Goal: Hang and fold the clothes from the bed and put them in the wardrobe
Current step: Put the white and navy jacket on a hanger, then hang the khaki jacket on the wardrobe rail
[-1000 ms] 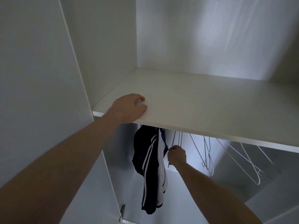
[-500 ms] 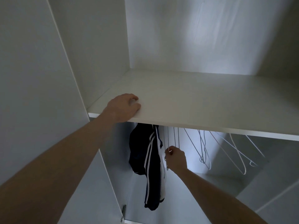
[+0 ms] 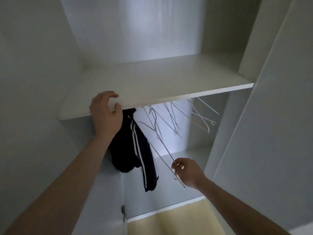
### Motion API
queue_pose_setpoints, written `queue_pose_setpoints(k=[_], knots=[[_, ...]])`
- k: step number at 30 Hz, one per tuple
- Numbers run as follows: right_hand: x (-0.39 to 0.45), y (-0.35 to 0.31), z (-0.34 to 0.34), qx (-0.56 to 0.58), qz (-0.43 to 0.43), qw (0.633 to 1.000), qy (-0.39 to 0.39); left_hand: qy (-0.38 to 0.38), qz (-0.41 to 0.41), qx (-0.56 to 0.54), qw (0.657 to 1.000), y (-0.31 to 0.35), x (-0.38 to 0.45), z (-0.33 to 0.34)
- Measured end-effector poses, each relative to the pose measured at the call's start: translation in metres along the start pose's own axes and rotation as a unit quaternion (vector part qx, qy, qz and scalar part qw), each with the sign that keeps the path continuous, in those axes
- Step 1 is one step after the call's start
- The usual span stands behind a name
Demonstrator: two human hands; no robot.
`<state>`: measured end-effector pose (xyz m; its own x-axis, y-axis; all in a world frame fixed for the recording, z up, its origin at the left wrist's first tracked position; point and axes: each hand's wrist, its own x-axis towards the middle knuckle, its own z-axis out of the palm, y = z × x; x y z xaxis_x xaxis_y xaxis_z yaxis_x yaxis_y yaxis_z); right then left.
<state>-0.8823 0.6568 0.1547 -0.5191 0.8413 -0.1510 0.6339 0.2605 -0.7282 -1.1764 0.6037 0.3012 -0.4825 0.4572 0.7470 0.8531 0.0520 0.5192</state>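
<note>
Wardrobe: white wardrobe (image 3: 279,116) with open interior, seen from the front and from a little below.
Shelf: flat white shelf board (image 3: 160,82) crosses the wardrobe above the hanging space.
Left hand: left hand (image 3: 105,114) is at the front edge of the shelf board, fingers loosely bent above the board, thumb at the edge; it grips nothing.
Right hand: right hand (image 3: 187,172) is lower, inside the hanging space, and pinches the thin grey wire hanger (image 3: 162,146) between thumb and fingers at its lower end.
Wire hanger: it is tilted, its hook points up to the left, under the shelf board.
Clothes: dark navy garment with white stripes (image 3: 135,150) hangs under the shelf board, just to the left of the held hanger and partly behind the left wrist.
Other hangers: several empty pale wire hangers (image 3: 201,119) hang under the shelf board on the right, tilted at different angles.
Floor: pale yellow surface (image 3: 177,221) shows in front of the wardrobe bottom.
</note>
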Motion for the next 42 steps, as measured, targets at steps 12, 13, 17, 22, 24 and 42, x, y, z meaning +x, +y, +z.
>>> queue_pose_setpoints(k=[12, 13, 17, 22, 24, 42], knots=[[-0.294, 0.080, -0.042, 0.069, 0.171, 0.977, 0.103, -0.306, -0.068, -0.232, 0.921, 0.102, -0.258, 0.032], [-0.322, 0.089, -0.043, 0.066, 0.187, 0.974, 0.111, -0.345, -0.056, -0.234, 0.907, 0.111, -0.277, 0.031], [-0.438, 0.116, -0.045, 0.079, 0.242, 0.953, 0.164, -0.491, 0.011, -0.218, 0.843, 0.157, -0.343, 0.029], [-0.597, 0.142, -0.040, 0.060, 0.315, 0.923, 0.214, -0.566, 0.133, -0.214, 0.785, 0.256, -0.423, 0.016], [-0.668, 0.150, -0.036, 0.059, 0.347, 0.907, 0.230, -0.585, 0.182, -0.210, 0.762, 0.300, -0.463, 0.008], [-1.123, 0.218, 0.064, 0.131, 0.570, 0.651, 0.483, -0.845, 0.213, -0.236, 0.430, 0.627, -0.839, -0.173]])
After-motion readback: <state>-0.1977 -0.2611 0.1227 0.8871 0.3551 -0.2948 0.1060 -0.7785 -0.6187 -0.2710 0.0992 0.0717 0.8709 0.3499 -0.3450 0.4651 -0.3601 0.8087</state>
